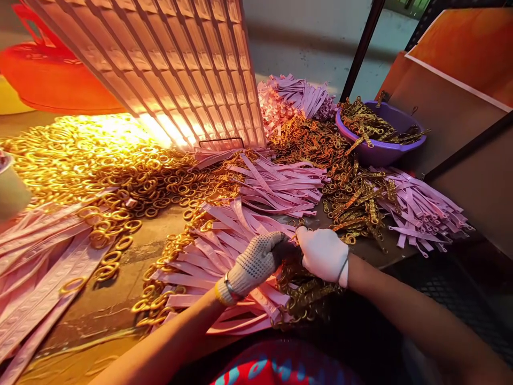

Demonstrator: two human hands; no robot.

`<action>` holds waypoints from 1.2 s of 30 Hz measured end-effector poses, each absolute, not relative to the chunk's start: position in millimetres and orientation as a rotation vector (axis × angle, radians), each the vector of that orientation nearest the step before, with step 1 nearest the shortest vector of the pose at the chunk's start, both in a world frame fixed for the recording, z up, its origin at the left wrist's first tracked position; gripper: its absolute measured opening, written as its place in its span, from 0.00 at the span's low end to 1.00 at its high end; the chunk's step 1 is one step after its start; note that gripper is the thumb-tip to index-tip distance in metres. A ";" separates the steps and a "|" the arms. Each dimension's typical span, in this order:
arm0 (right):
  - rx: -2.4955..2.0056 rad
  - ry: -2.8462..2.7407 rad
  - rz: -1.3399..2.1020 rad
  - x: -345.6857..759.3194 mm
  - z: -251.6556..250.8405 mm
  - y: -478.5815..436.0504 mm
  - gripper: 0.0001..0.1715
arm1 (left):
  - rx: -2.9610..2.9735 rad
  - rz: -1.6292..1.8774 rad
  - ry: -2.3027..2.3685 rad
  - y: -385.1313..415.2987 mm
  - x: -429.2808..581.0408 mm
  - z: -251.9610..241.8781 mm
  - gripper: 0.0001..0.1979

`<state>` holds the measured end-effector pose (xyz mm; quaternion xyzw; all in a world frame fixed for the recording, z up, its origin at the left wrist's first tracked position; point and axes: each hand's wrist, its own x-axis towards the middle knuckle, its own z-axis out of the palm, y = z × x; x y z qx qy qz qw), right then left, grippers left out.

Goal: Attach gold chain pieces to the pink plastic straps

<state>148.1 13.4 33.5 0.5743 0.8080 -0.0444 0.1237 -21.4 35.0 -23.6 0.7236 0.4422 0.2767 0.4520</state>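
Note:
My left hand (256,262), in a dotted knit glove, is closed at the fingertips on the end of a pink strap (286,235). Against it, my right hand (325,254) in a smooth white glove pinches with thumb and finger; what it grips is too small and covered to make out. Both hands meet above a heap of pink straps (224,240), many with gold rings (150,299) at their left ends. Gold-coloured chain-like links (308,297) lie beneath and in front of my hands, partly in shadow.
Loose gold rings (100,155) pile at the left under bright light, beside a tall ribbed panel (192,69). A purple basin (385,152) holds gold links. More pink straps lie at the right (425,206) and left (40,272). A red stool (52,75) stands behind.

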 end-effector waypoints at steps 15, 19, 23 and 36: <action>1.580 2.542 -0.468 198.1 49.7 24.2 0.13 | 1.581 0.589 0.951 51.9 -38.3 -11.2 0.21; 1.991 2.359 0.014 268.7 45.0 59.4 0.14 | 1.318 0.727 1.150 48.6 -61.7 -9.6 0.24; 1.860 2.145 0.335 310.3 19.3 85.5 0.13 | 1.392 0.616 1.263 42.4 -74.8 -21.8 0.17; 1.788 2.360 0.439 311.7 -3.4 108.5 0.19 | 1.983 0.413 1.051 33.6 -62.9 -42.7 0.09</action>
